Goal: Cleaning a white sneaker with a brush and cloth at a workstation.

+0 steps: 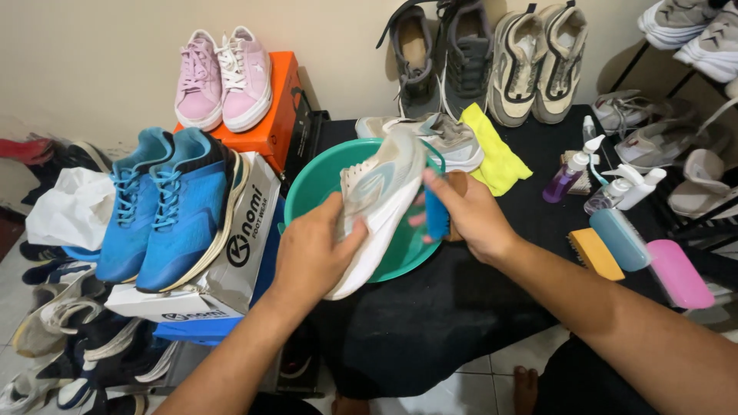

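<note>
Brush (436, 215) half-hidden behind sneaker (380, 207)

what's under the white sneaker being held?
Under the white sneaker, held by the left hand, sits a green basin on the black cloth. The right hand holds a blue brush against it. The basin's contents are covered by shoe and hands.
</note>
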